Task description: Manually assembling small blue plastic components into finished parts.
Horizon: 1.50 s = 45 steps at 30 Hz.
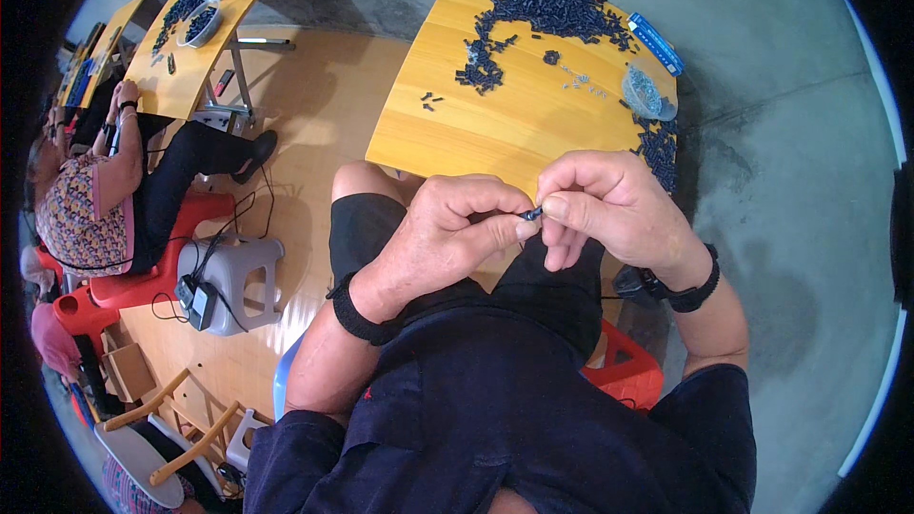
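Just in front of my lap, my left hand (pixel 462 224) pinches a small black part (pixel 531 214) between thumb and forefinger. From the other side my right hand (pixel 609 205) has its thumb and forefinger closed on the far end of the same part; its lower fingers are curled. The piece looks short and tubular, mostly covered by my fingertips. Beyond my hands, on a yellow wooden table (pixel 409 128), lies a big heap of small black parts (pixel 547 5). A clear plastic tub (pixel 647 93) of small pale pieces stands near the table's right edge.
More black parts (pixel 657 148) lie at the table's right edge, by my right hand. A blue box (pixel 655 43) sits at the far right edge. To the left, a person (pixel 105 190) works at another table (pixel 186 67). A grey stool (pixel 233 281) with cables stands between us.
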{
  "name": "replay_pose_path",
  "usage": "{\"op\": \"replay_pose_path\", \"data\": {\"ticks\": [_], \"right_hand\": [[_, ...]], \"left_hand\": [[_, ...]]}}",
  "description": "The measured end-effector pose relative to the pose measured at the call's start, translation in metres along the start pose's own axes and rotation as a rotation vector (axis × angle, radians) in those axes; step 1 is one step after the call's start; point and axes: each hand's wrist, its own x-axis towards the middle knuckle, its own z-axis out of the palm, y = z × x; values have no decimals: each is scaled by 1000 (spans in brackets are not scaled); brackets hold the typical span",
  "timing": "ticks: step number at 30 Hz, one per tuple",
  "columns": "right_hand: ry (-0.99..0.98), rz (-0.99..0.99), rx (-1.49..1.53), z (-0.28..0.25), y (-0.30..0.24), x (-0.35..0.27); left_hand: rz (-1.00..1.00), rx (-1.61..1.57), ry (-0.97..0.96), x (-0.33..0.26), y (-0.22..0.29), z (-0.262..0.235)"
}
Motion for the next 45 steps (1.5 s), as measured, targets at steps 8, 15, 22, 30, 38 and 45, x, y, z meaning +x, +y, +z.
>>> {"op": "replay_pose_path", "data": {"ticks": [8, 15, 22, 30, 38, 45], "right_hand": [[18, 22, 86, 3, -2, 1], [34, -102, -75, 2, -1, 1], [-18, -450, -454, -2, 0, 6], [-18, -571, -550, -2, 2, 9], [-27, -554, -575, -3, 1, 11], [46, -116, 26, -1, 6, 10]], "left_hand": [[-51, -11, -19, -2, 0, 1], [-111, -117, -24, -3, 7, 1], [-148, -157, -34, -4, 4, 0], [-149, -190, -16, -3, 2, 0], [-81, -140, 6, -2, 0, 1], [-75, -65, 42, 0, 7, 0]]}}
